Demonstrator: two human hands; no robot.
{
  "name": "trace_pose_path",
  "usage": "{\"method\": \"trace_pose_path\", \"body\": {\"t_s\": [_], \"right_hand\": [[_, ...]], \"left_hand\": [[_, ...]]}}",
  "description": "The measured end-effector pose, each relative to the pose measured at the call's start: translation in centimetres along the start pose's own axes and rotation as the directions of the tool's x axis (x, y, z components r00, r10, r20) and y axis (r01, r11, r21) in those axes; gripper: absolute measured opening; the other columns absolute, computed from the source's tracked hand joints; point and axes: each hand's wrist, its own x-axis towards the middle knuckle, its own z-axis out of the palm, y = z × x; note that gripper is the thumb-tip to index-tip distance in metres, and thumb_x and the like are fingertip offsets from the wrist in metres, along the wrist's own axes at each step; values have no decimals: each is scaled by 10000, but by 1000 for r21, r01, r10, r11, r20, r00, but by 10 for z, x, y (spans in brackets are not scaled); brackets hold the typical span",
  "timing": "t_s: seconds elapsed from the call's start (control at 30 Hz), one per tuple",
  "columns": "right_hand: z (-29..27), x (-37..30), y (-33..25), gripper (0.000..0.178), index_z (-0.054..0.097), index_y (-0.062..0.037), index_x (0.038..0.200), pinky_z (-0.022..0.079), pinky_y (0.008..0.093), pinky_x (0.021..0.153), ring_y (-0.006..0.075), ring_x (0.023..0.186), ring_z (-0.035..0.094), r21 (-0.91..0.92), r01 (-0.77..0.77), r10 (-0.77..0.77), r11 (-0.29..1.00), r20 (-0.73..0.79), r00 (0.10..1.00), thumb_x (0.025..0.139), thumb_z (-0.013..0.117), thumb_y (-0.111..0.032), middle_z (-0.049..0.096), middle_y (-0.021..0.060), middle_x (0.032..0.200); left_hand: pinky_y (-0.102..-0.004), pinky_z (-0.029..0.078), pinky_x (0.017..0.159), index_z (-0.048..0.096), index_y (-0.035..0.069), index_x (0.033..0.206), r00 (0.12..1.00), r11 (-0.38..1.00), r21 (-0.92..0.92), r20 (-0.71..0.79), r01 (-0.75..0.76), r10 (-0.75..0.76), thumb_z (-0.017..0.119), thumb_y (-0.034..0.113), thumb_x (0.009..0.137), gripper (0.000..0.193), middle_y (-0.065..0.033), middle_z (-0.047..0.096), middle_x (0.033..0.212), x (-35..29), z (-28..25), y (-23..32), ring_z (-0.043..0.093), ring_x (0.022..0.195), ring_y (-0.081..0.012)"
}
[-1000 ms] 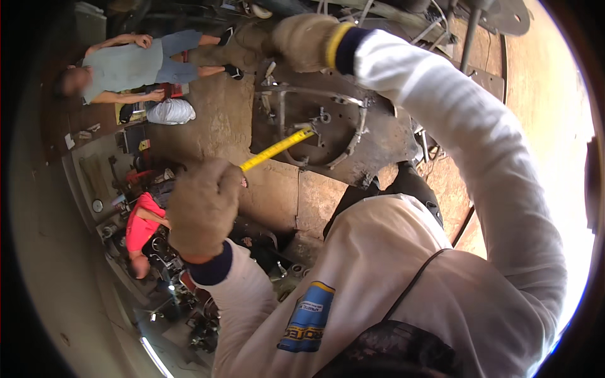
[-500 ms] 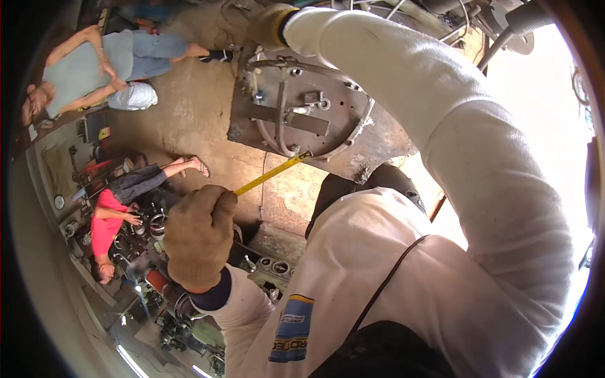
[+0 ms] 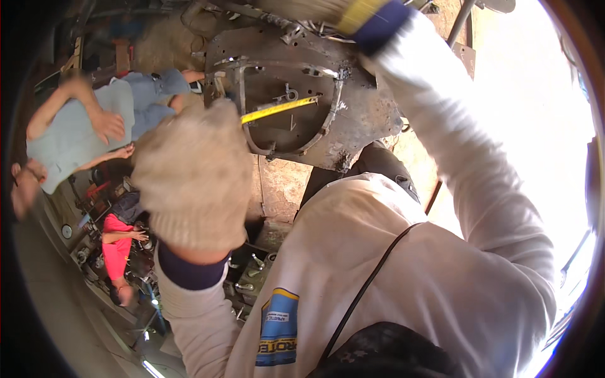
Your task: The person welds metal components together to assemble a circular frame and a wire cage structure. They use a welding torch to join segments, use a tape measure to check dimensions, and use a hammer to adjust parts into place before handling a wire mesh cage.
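Note:
My left hand [image 3: 195, 176], in a beige knit glove, is raised close to the camera and closed around a tape measure. Its yellow blade [image 3: 280, 108] stretches right across a rusty metal plate [image 3: 362, 120] with a curved welded frame. My right arm in a white sleeve reaches up over the plate. Only the gloved wrist of my right hand [image 3: 309, 9] shows at the top edge; its fingers are cut off, so its grip is hidden.
A person in a grey-blue shirt [image 3: 75, 132] stands at the left. Another person in a red shirt [image 3: 116, 249] crouches lower left. Small metal parts and tools [image 3: 252, 277] lie on the dirt floor [image 3: 280, 183] below the plate.
My left hand has risen toward the camera and now looks much larger. The yellow blade sits higher across the plate. My right hand has slid up to the frame's top edge.

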Motion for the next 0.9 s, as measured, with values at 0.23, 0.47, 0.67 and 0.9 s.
{"method": "trace_pose_path", "body": {"t_s": [0.23,0.47,0.67,0.9], "right_hand": [[-11,-201,60,240,646,8,1210,528,282,707,188,804,659,544,-226,417,808,-258,872,984,612,-68,668,96,890],[4,-265,79,357,601,2,1346,559,288,853,157,971,677,682,-294,586,670,-242,773,1002,507,-18,679,123,1190],[11,-275,91,337,608,0,1335,549,279,821,139,946,678,672,-344,593,655,-176,785,1013,525,-53,694,105,1106],[19,-279,85,299,630,3,1297,533,249,779,93,880,659,820,-265,617,507,-130,776,1013,559,-59,704,80,1011]], "left_hand": [[-442,495,519,674,75,785,942,833,453,49,-318,333,630,156,757,97,-101,637,708,61,24,32,647,650,-270],[-437,549,586,678,70,799,898,841,348,301,-416,320,625,185,800,126,-162,665,750,92,17,47,676,682,-341],[-420,582,621,721,78,785,880,862,345,426,-371,209,659,182,801,122,-146,700,741,95,25,65,718,727,-337],[-403,602,657,796,98,821,860,890,326,494,-318,127,708,204,813,138,-155,743,782,110,26,84,753,781,-313]]}}
